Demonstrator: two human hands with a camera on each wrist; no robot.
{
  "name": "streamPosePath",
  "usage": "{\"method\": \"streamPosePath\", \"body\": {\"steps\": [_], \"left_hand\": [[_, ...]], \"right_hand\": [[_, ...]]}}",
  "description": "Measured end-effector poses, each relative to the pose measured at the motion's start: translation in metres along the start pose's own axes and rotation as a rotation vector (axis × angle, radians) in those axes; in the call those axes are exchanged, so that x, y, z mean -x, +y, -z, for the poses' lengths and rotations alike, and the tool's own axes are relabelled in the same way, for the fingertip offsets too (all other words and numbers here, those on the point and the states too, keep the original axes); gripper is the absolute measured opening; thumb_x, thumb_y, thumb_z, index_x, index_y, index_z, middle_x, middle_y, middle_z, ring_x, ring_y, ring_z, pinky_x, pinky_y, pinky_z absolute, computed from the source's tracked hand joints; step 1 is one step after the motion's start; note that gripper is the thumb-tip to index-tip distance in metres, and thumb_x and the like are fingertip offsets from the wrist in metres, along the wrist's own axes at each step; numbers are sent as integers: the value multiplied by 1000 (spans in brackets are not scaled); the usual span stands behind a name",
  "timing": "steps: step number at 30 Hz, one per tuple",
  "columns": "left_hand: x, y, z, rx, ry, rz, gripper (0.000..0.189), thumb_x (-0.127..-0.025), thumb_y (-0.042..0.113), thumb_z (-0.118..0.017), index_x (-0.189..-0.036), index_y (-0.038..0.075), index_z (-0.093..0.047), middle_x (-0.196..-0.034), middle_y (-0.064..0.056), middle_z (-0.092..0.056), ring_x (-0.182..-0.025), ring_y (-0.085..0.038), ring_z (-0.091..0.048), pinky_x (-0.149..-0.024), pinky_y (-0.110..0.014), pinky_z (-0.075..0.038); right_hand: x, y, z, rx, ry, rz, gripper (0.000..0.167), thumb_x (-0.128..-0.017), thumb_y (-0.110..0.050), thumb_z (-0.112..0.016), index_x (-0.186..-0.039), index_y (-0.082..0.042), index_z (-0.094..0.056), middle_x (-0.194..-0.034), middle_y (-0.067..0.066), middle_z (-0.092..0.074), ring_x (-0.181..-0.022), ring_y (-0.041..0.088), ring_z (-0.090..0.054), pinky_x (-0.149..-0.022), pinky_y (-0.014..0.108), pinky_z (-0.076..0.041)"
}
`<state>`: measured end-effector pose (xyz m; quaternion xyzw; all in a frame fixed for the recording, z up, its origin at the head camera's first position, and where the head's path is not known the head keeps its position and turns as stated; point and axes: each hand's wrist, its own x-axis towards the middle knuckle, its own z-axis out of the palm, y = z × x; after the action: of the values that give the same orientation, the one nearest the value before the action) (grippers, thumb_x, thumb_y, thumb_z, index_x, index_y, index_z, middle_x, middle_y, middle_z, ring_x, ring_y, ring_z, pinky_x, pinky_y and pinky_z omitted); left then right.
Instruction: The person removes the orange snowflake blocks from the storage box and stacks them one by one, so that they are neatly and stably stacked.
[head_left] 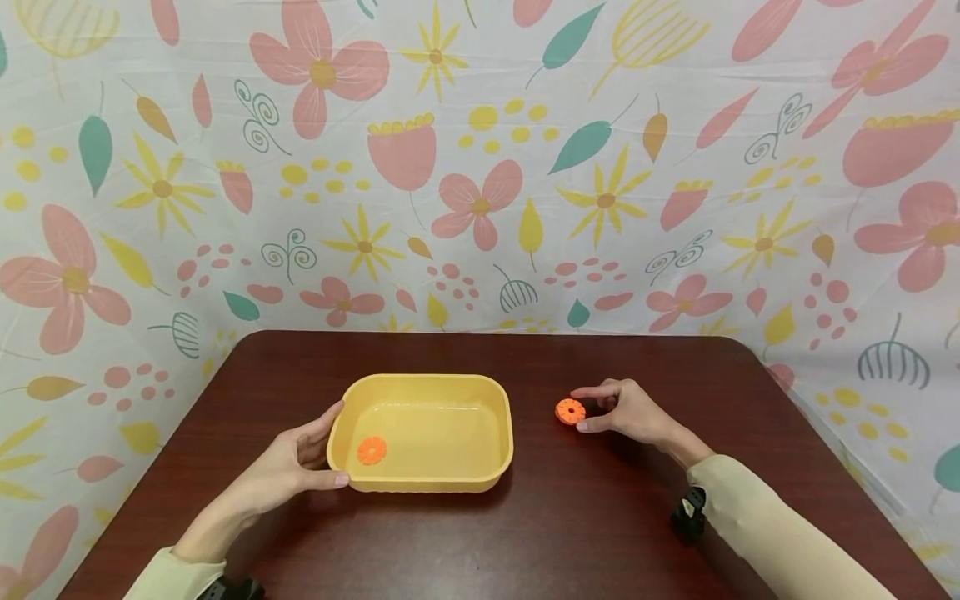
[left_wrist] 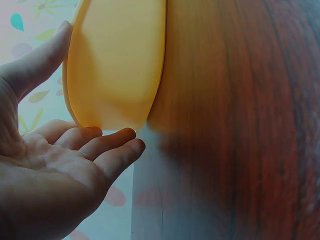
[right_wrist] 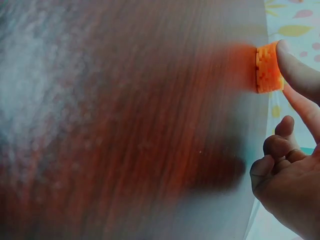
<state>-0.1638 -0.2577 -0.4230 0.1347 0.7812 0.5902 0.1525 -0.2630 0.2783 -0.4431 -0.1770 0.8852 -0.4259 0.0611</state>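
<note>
A yellow rectangular basin [head_left: 420, 482] stands on the table with a flat, notched orange disc [head_left: 372, 451] lying in its left front part. My left hand [head_left: 288, 467] touches the basin's left end, thumb at the front corner and index finger farther back along the rim. In the left wrist view its fingers are fairly straight against the basin's outer wall [left_wrist: 117, 65]. To the right of the basin, my right hand [head_left: 630, 412] pinches a small stack of orange notched discs [head_left: 571, 411] between thumb and index finger. The right wrist view shows the stack's layered side [right_wrist: 269, 69]; the other fingers are bent.
The dark brown wooden table [head_left: 480, 542] has rounded far corners. Behind it hangs a white cloth [head_left: 480, 283] printed with flowers and leaves. Each wrist carries a black device, such as the one at the right sleeve [head_left: 688, 514].
</note>
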Motion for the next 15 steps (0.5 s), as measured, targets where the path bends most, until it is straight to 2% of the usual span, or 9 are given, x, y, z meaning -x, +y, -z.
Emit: {"method": "streamPosePath", "body": {"steps": [3,15], "left_hand": [[0,-1,0,1,0,5,105,-89,11,-86,-169,9,-18,-170,-17,-28,-150,-39,-37,-104,-27,-45],[-1,-2,0,6,2,2,105,-89,11,-86,-169,8,-19,-169,-17,-29,-150,-39,-37,-104,-28,-45]], "right_hand": [[-1,1,-1,6,-6,13,51,-80,-14,-94,-127,-2,-77,-84,18,-53,-79,27,-45,-63,30,-36],[-2,2,-3,-6,-5,7,49,-82,-14,-93,-127,-2,-77,-85,18,-55,-79,27,-46,-63,29,-37]]}}
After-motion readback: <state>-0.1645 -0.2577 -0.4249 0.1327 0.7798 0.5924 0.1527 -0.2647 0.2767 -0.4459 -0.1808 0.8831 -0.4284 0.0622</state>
